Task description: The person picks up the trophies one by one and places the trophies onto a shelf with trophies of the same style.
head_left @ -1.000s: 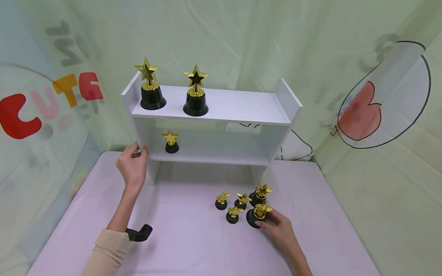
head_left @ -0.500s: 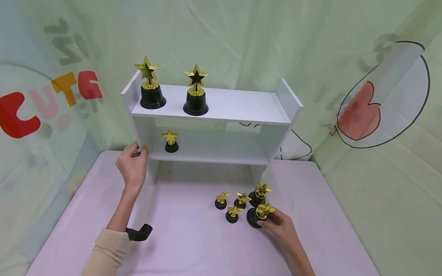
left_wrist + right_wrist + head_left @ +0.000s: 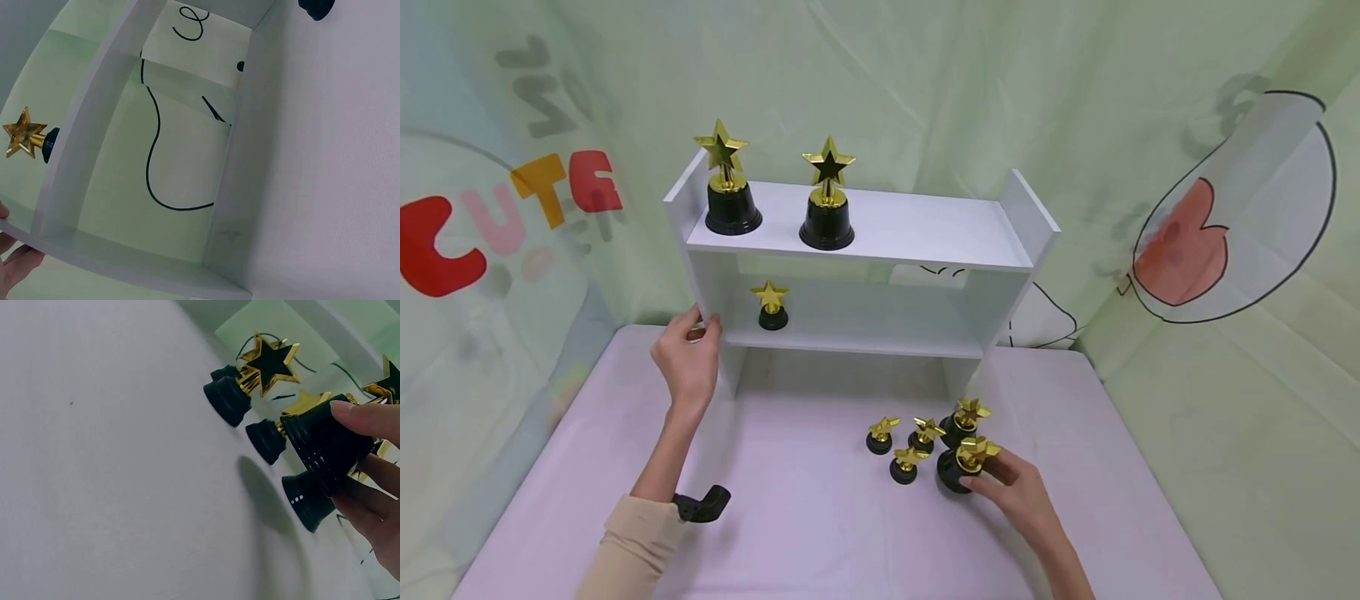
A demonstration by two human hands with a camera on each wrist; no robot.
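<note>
My left hand [image 3: 687, 362] pinches the left side panel of a white two-tier shelf [image 3: 917, 218]; its fingertips also show at the panel in the left wrist view. My right hand [image 3: 1024, 500] grips a large gold star trophy [image 3: 328, 440] by its black base, thumb on one side and fingers on the other. In the right wrist view this trophy is tilted, and a shadow on the cloth suggests it is off the table. Close behind it stands another large trophy [image 3: 958, 429]. Three small star trophies [image 3: 904, 468] are grouped to its left.
Two large trophies [image 3: 826, 221] stand on the top shelf toward the left. One small trophy [image 3: 772, 317] is on the lower tier near the left panel. A pale cloth [image 3: 805, 517] covers the table; printed curtains [image 3: 1225, 400] enclose it.
My right hand has shifted slightly up and right, and the large trophy in its grip has tilted and risen a little. The left hand keeps its place on the shelf panel.
</note>
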